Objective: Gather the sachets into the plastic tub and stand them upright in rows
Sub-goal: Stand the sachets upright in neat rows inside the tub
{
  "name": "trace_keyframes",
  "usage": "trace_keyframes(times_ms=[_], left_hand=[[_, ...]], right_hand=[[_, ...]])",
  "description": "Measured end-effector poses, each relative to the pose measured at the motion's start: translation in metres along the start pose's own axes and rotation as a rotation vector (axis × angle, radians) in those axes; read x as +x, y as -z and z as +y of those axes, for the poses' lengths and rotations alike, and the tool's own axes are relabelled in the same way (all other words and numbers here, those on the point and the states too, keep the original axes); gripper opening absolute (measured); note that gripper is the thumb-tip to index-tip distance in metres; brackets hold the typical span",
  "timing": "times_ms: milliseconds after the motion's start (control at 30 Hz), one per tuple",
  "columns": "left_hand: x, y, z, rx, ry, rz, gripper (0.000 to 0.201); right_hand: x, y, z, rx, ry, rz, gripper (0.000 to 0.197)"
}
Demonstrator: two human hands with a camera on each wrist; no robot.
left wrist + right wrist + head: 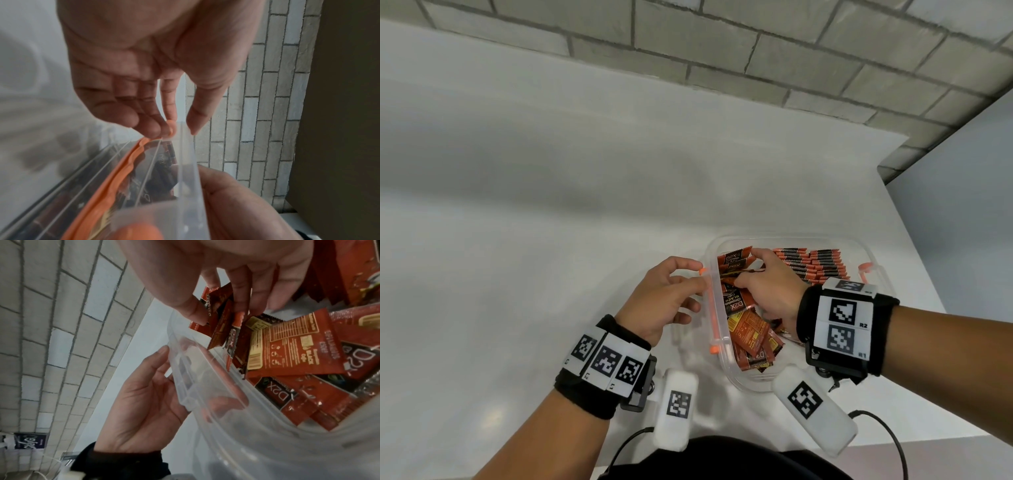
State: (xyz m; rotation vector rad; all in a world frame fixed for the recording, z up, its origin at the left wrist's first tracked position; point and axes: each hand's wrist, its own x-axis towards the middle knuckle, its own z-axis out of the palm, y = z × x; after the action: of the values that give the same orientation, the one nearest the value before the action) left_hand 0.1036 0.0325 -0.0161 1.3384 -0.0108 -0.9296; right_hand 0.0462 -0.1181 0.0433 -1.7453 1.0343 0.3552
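Note:
A clear plastic tub (736,382) with orange handles stands on the white counter (551,205). At its far right, rows of upright sachets (822,265) fill the tub. Loose red and black sachets (751,339) lie flat in a pile along its left side. My right hand (743,270) is inside the tub and pinches a few sachets (220,321) upright between thumb and fingers. My left hand (702,277) is outside the left wall. Its thumb and fingertips hold the clear side latch (187,162) by the orange handle (131,159).
A grey brick wall (791,58) runs behind the counter. The counter's right edge (935,274) lies just past the tub. Black cables (890,435) trail over the near edge under my wrists.

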Motion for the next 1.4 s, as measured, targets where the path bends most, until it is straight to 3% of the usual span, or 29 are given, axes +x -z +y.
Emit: trace_keyframes(times_ms=[233, 533, 833, 1000, 1100, 1167, 1267, 1400], left_hand=[[0.0, 0.0, 0.001, -0.001, -0.003, -0.003, 0.026], [-0.001, 0.0, 0.004, 0.027, 0.011, 0.009, 0.024], [-0.002, -0.001, 0.007, 0.057, 0.018, 0.039, 0.027], [-0.011, 0.001, 0.012, 0.083, -0.041, 0.154, 0.024], [-0.025, -0.001, 0.027, 0.126, -0.181, 0.294, 0.024], [-0.037, -0.01, 0.043, 0.112, -0.291, 0.306, 0.03], [-0.044, -0.037, 0.062, -0.005, -0.328, 0.173, 0.038], [-0.037, -0.088, 0.066, -0.105, -0.141, -0.184, 0.055]], right_hand=[[0.006, -0.005, -0.006, 0.173, -0.059, 0.025, 0.03], [0.014, -0.003, -0.01, 0.209, -0.102, -0.021, 0.01], [0.015, 0.002, 0.004, 0.217, -0.1, -0.064, 0.028], [0.007, 0.024, 0.01, 0.174, -0.001, -0.066, 0.032], [-0.008, 0.045, 0.006, 0.24, 0.14, -0.075, 0.031], [-0.02, 0.064, -0.004, 0.352, 0.282, -0.079, 0.031], [-0.039, 0.09, -0.016, 0.536, 0.48, -0.14, 0.033], [-0.048, 0.094, -0.008, 0.582, 0.623, -0.207, 0.038]])
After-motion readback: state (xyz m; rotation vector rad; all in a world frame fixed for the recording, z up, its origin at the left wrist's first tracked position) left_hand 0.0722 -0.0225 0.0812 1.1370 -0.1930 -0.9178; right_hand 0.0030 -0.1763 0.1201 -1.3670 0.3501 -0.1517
